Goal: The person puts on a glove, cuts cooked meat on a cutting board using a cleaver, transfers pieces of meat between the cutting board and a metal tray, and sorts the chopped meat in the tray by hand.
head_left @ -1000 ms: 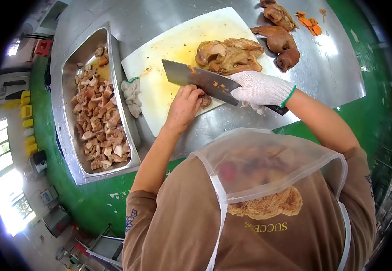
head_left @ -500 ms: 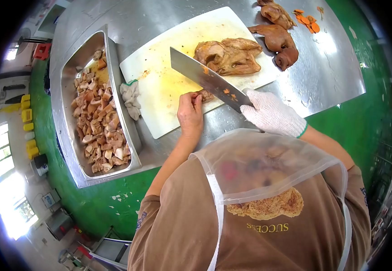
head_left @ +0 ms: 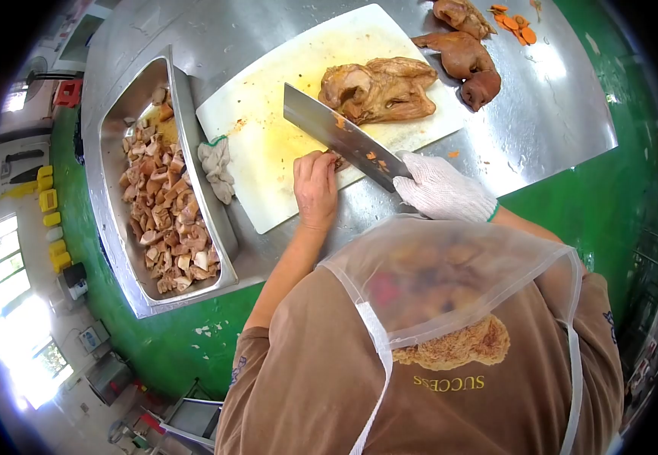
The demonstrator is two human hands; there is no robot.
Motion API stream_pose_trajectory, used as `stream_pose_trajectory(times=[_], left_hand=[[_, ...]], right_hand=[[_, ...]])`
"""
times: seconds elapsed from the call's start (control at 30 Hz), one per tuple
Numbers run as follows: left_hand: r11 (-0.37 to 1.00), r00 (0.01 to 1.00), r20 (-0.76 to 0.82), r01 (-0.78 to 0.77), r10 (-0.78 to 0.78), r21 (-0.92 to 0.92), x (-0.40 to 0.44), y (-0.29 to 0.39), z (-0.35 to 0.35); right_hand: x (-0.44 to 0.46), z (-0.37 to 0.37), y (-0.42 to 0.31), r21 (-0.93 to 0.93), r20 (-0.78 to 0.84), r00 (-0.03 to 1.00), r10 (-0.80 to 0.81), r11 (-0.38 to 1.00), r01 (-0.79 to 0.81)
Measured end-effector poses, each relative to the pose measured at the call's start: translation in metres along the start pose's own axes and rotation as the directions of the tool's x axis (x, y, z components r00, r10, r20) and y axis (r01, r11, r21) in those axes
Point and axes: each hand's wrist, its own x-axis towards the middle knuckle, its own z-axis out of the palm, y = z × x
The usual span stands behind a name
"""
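My right hand [head_left: 446, 187], in a white knitted glove, is closed round the handle of a broad cleaver [head_left: 330, 130]. Orange bits cling to its blade, which slants over a white cutting board [head_left: 257, 102] beside my left fingers. My bare left hand [head_left: 316, 191] has its fingers bent together on a small piece of cooked meat [head_left: 341, 161] at the board's near edge. The blade and fingers hide most of that piece. Beyond the blade rests a large browned piece of cooked meat [head_left: 390, 91], resembling a bird's body.
Left of the board stands a deep steel tray [head_left: 227, 262] of chopped meat [head_left: 164, 205]. A crumpled white glove [head_left: 217, 168] lies between them. Further browned meat pieces [head_left: 465, 64] and orange carrot slices [head_left: 522, 30] lie on the steel table [head_left: 564, 114] at upper right.
The cleaver and my right hand have shifted slightly left, closer to my left fingers. My left hand keeps its place on the small piece, and the view has tilted a little.
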Motion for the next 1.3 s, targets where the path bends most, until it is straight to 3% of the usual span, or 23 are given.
stream_pose_trajectory(times=[0.17, 0.27, 0.4, 0.5, 0.6, 0.7, 0.9, 1.07, 1.13, 1.23, 1.27, 1.3], left_hand=[[0.999, 1.000, 0.000, -0.015, 0.015, -0.052, -0.002, -0.004, 0.005], [0.999, 1.000, 0.024, -0.018, 0.019, -0.045, -0.004, -0.005, 0.006], [0.997, 1.000, 0.026, -0.015, 0.017, -0.072, -0.002, -0.004, 0.006], [0.995, 0.999, 0.032, 0.019, -0.015, -0.102, -0.003, -0.006, 0.007], [0.988, 0.998, 0.045, 0.058, -0.052, -0.142, -0.004, -0.008, 0.006], [0.987, 0.998, 0.030, 0.057, -0.053, -0.150, -0.003, -0.010, 0.006], [0.991, 0.999, 0.050, 0.019, -0.012, -0.131, -0.002, -0.009, 0.006], [0.997, 0.997, 0.079, 0.003, 0.003, -0.078, -0.006, -0.012, 0.008], [0.995, 0.997, 0.060, 0.053, -0.048, -0.088, -0.008, -0.012, 0.011], [0.980, 0.985, 0.060, 0.167, -0.162, -0.105, -0.006, -0.006, 0.011], [0.971, 0.977, 0.066, 0.208, -0.202, -0.113, -0.004, -0.004, 0.010], [0.983, 0.986, 0.073, 0.155, -0.148, -0.098, -0.003, -0.003, 0.009]], right_hand=[[0.008, 0.011, 0.012, 0.011, -0.050, 0.996, -0.076, 0.997, 0.077], [0.000, -0.001, 0.007, 0.031, 0.024, 1.000, -0.003, 1.000, 0.003], [-0.008, -0.008, 0.012, 0.094, 0.034, 0.999, -0.028, 0.995, 0.025], [0.003, 0.002, 0.016, 0.040, -0.045, 0.988, -0.144, 0.988, 0.146], [0.016, -0.004, -0.002, 0.162, 0.104, 0.995, 0.003, 0.987, -0.020], [0.023, -0.005, -0.010, 0.369, 0.147, 0.988, 0.045, 0.924, -0.097], [0.049, 0.007, 0.012, 0.504, 0.196, 0.978, -0.070, 0.863, -0.039], [0.043, 0.009, 0.022, 0.451, 0.200, 0.977, -0.078, 0.892, -0.021], [0.036, 0.009, 0.026, 0.352, 0.200, 0.978, -0.061, 0.936, -0.014], [0.029, 0.011, 0.028, 0.465, 0.159, 0.985, -0.066, 0.885, -0.016], [0.030, 0.007, 0.025, 0.394, 0.180, 0.982, -0.060, 0.919, -0.016], [0.033, 0.006, 0.022, 0.384, 0.196, 0.979, -0.053, 0.923, -0.027]])
